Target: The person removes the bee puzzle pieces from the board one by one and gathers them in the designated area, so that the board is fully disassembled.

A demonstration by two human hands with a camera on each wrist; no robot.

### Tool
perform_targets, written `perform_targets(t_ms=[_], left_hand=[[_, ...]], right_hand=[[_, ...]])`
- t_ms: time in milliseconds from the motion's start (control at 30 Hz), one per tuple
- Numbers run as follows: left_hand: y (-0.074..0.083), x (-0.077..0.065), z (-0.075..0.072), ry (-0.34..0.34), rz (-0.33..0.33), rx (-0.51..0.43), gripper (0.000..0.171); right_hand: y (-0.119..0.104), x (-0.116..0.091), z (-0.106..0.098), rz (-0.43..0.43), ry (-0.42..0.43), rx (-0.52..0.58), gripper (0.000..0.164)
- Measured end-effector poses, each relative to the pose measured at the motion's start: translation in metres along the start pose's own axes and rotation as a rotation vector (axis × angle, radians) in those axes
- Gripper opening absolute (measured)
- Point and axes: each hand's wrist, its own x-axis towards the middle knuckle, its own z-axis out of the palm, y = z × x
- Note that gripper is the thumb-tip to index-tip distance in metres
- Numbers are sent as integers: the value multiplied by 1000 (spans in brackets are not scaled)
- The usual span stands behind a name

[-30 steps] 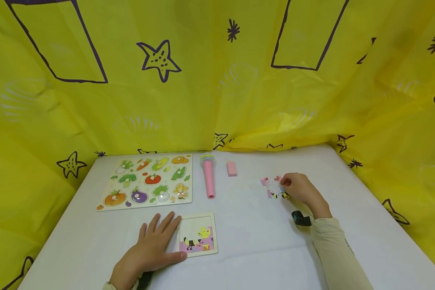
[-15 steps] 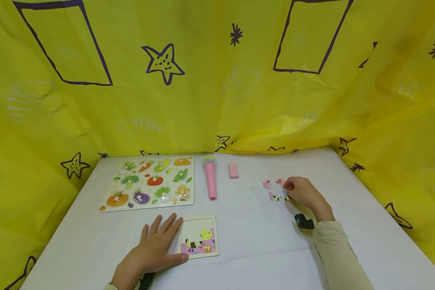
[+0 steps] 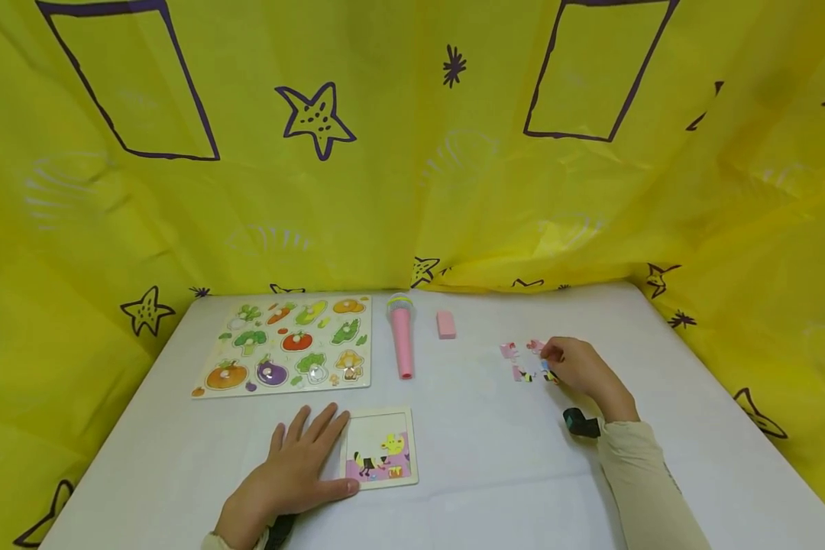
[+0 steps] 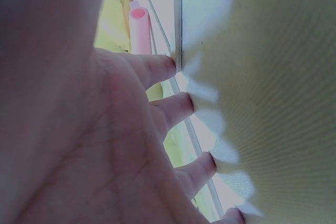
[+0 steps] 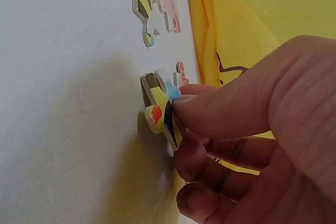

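L hand (image 3: 289, 470), fingers spread, touches tray's (image 3: 415, 451) L edge, yellow/blk print (image 3: 370, 462) inside; R hand (image 3: 587, 376) pinches yellow/blk puzzle pc (image 5: 159, 99), nr other pcs (image 3: 509, 351).

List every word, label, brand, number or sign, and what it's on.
None: no lettering or numbers can be read.
Square white-framed puzzle tray: pictures only.
Yellow-and-black flat puzzle piece in the right hand: picture only.
Rectangular cream vegetable board: pictures only.
Yellow cloth curtain: line drawings only.
Small dark marks behind the right hand's fingers: too blurred to read.
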Motion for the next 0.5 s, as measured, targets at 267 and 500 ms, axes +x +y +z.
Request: perform_targets(t_ms=[267, 500], left_hand=[[0, 0, 1, -14, -10, 1, 105], [0, 0, -1, -5, -11, 2, 105]], right_hand=[[3, -1, 2, -8, -2, 15, 11], [2, 1, 1, -3, -20, 20, 11]])
